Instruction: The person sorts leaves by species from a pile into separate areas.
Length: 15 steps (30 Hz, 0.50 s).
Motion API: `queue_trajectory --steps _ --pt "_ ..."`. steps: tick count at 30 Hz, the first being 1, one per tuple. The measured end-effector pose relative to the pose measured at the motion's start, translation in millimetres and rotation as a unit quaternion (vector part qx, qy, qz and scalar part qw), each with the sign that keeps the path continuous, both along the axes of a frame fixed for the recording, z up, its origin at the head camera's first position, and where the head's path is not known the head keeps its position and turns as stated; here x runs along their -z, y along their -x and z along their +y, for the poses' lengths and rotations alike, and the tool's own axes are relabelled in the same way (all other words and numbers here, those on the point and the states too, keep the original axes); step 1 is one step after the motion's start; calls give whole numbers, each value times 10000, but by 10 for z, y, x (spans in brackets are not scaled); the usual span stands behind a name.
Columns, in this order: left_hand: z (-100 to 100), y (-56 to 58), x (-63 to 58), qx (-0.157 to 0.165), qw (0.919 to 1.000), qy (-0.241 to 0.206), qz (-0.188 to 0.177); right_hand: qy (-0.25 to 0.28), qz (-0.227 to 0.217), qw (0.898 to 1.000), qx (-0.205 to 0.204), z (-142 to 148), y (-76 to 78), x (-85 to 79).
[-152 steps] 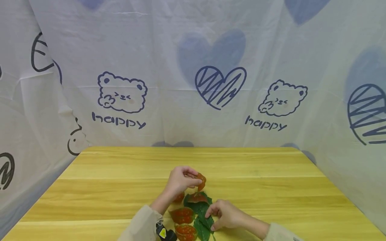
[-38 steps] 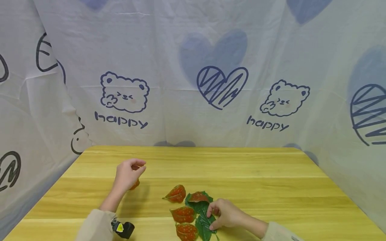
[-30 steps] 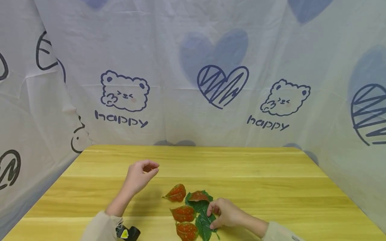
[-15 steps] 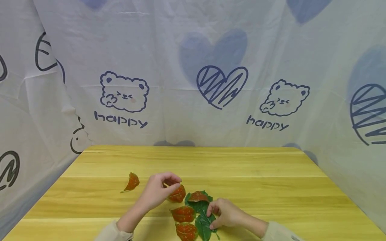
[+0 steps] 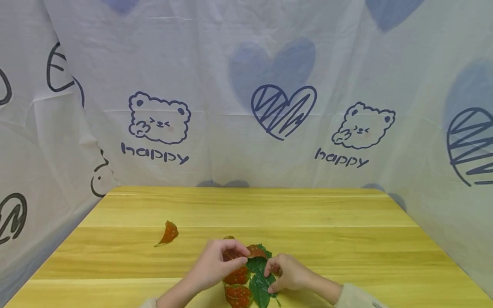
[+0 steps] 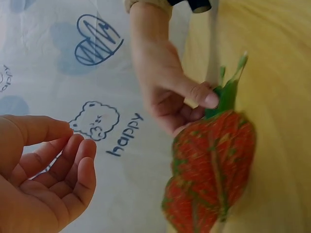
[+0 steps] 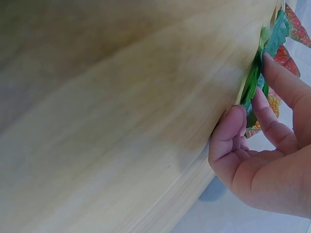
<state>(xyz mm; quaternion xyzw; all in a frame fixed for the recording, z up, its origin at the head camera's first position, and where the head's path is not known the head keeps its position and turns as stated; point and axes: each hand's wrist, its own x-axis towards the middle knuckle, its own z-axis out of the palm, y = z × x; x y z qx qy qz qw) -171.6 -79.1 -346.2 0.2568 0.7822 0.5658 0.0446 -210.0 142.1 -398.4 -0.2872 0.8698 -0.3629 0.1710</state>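
My left hand [image 5: 215,263] hovers above red speckled leaves [image 5: 238,295], its thumb and fingers loosely bent. In the left wrist view, nothing shows between the fingertips of this left hand [image 6: 51,170]. My right hand [image 5: 289,273] stays at the right edge of the green leaves [image 5: 261,287], holding them with thumb and index finger. The right wrist view has the right hand's thumb and a finger touching a green leaf [image 7: 252,80], the other fingers curled. A red leaf [image 5: 256,251] lies across the upper green one. Part of the red column is hidden behind my left hand.
A single red leaf [image 5: 169,233] lies apart on the left of the wooden table [image 5: 327,239]. Behind the table hangs a pale printed cloth [image 5: 231,141], with more cloth along both sides. A black device is partly visible at the right wrist in the left wrist view.
My left hand has carried a red leaf left, set it down, and come back rightward over the leaves. My right hand has stayed on the green leaves.
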Motion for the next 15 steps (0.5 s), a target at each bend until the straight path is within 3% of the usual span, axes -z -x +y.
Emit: queue_trajectory --steps 8,15 --pt "40 -44 114 328 9984 29 -469 49 1 10000 25 -1 -5 0" --pt "31 -47 197 660 9962 227 -518 -34 74 9999 75 -2 -20 3"
